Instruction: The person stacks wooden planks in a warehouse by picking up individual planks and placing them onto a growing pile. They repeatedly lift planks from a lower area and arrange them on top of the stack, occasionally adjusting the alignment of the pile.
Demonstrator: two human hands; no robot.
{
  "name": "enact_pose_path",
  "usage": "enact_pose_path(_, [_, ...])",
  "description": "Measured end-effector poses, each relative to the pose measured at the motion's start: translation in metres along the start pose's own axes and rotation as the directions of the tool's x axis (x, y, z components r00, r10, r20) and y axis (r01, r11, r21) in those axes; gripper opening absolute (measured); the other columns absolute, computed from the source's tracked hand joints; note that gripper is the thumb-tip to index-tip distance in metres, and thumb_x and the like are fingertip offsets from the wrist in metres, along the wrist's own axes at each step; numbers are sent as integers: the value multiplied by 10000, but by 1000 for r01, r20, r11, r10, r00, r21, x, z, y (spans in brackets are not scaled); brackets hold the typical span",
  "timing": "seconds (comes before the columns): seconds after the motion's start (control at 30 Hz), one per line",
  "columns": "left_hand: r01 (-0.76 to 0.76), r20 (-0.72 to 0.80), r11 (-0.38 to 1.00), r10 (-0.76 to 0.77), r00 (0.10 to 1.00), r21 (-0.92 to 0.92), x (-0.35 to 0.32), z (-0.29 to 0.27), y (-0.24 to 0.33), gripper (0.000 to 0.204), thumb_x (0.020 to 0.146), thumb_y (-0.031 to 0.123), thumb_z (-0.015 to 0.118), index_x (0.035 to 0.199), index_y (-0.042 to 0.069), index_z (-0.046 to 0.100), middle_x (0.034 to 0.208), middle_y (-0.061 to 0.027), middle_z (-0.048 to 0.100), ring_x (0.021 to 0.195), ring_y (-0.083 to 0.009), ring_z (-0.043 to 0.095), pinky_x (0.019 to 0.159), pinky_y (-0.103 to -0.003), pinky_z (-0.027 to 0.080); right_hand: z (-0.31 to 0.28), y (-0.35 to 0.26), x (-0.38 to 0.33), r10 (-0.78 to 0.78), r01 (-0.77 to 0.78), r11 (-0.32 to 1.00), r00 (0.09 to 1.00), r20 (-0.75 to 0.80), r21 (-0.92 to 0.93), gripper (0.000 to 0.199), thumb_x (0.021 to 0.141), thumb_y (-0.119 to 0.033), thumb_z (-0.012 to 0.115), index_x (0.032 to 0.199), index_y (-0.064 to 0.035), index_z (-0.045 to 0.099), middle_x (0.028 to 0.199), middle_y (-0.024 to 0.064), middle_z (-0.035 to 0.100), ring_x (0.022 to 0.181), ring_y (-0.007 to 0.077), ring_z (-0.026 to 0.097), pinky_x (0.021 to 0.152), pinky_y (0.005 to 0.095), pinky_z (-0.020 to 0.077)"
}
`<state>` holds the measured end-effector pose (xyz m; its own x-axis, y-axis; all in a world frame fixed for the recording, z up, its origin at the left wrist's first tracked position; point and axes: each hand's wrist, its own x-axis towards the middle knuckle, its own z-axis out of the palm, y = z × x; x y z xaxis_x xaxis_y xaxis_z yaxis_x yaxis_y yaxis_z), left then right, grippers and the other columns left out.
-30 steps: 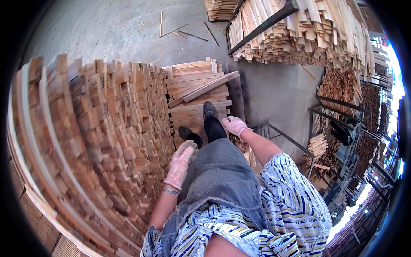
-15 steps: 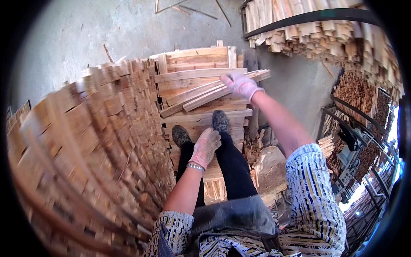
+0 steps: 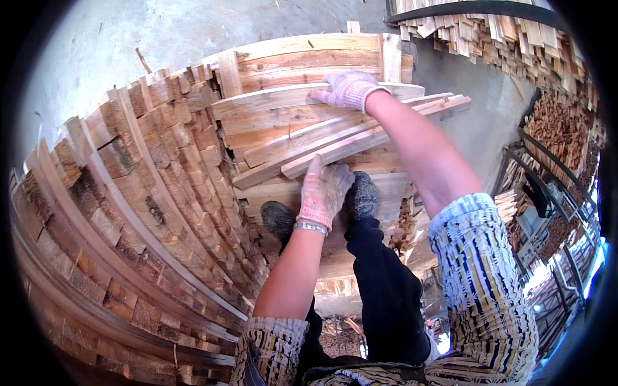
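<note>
My right hand [image 3: 349,91], in a pale, pinkish knit glove, is closed over a long, flat wooden plank [image 3: 273,100] lying across the stack. Nearer to me, a few loose wooden strips [image 3: 341,149] lie slantwise on the same stack, passing under my right forearm. My left hand [image 3: 325,192], in a stained glove with a bracelet at the wrist, is just below the near end of those strips. Its thumb stands away from the fingers, and nothing shows in it. The fingertips are partly hidden.
My dark shoes [image 3: 278,219] stand on the planks of the stack [image 3: 257,192]. A tall, tightly packed pile of wood blocks and strips [image 3: 148,212] rises at left. More stacked boards [image 3: 508,42] sit in a dark metal frame at far right. Grey concrete floor [image 3: 161,32] stretches beyond.
My right hand has moved from the slanted strips to the flat plank beyond them. My left hand has come forward to the strips' near end. The view has shifted closer to the stack.
</note>
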<state>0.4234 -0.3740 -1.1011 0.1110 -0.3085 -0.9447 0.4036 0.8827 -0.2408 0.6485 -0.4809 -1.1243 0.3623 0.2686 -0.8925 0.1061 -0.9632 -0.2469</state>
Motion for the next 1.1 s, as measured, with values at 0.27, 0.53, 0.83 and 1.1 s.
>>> enact_pose_path(0.27, [-123, 53, 942, 147, 988, -313, -3, 21, -4, 687, 922, 453, 623, 1419, 38, 395, 1411, -194, 453, 1307, -379, 452, 1113, -535, 379, -1, 22, -6, -126, 129, 991, 985, 114, -21, 946, 858, -808, 415, 1436, -62, 484, 1371, 223, 563, 1260, 365, 555, 1080, 430, 430])
enact_pose_path(0.53, [-211, -2, 938, 219, 976, -274, 3, 35, 0, 639, 897, 355, 711, 1393, 68, 428, 1367, -150, 496, 1243, -315, 515, 1078, -501, 425, 3, 1, -31, -142, 155, 986, 975, 170, -67, 925, 799, -737, 591, 1434, -73, 480, 1433, 216, 507, 1307, 356, 509, 1072, 429, 433])
enact_pose_path(0.83, [-94, 319, 943, 201, 926, -319, -1, 24, -17, 771, 877, 444, 714, 1466, 92, 362, 1457, -166, 401, 1348, -341, 391, 1144, -533, 334, 27, 27, -25, -198, 178, 979, 953, 230, 104, 962, 812, -753, 563, 1470, -61, 446, 1442, 206, 507, 1358, 343, 459, 1140, 388, 340])
enact_pose_path(1.1, [-316, 220, 948, 303, 927, 25, -52, 12, -51, 986, 811, 742, 609, 1495, 99, 305, 1482, -153, 341, 1351, -339, 375, 1122, -532, 348, 11, 3, -125, -317, 123, 880, 871, 376, 458, 802, 898, -670, 545, 1413, -55, 521, 1409, 198, 544, 1317, 303, 503, 1120, 373, 363])
